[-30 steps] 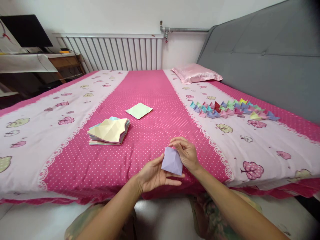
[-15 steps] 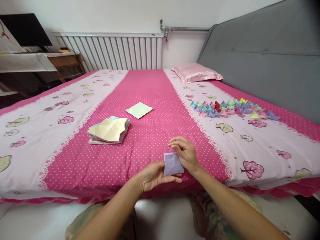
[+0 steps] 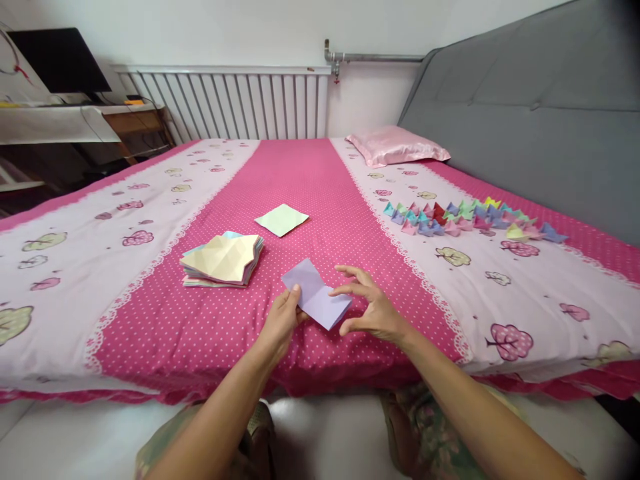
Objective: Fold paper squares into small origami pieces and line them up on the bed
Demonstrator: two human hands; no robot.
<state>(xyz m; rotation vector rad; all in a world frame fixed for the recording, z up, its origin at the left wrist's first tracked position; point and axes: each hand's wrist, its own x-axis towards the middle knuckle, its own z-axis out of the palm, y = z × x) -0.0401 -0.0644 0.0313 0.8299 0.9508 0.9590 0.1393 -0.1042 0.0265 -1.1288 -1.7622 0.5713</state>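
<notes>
Lilac paper (image 3: 319, 303), creased, partly folded, its upper edge notched, over the pink bedspread (image 3: 295, 173), pinched by the left hand (image 3: 281, 319), right hand (image 3: 376, 311) curved with fingers apart beside it, contact unclear.

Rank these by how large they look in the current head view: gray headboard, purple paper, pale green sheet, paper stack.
1. Gray headboard
2. Paper stack
3. Purple paper
4. Pale green sheet
The purple paper is nearer, so actual sizes are unsure.
</notes>
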